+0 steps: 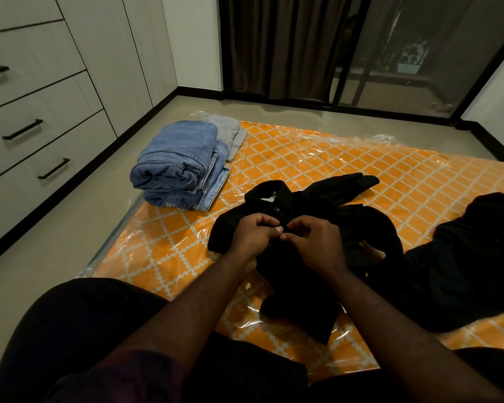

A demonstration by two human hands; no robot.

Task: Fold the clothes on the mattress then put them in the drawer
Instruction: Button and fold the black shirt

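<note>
Black shirt [291, 207] pinched between left hand [249, 235] and right hand [317, 245] fingers [300, 228]; two folded jeans [181, 167] nearby.

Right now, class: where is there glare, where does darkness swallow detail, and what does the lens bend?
Head view: glare streaks the plastic-wrapped mattress; the black shirt pinched by the left hand and right hand loses its folds in dim light; the wide lens bows the drawers.

The single wide-angle view looks forward and down from the person's head, near the mattress [303, 158]; drawers [41, 117] stand left, a curtain [280, 45] ahead.
</note>
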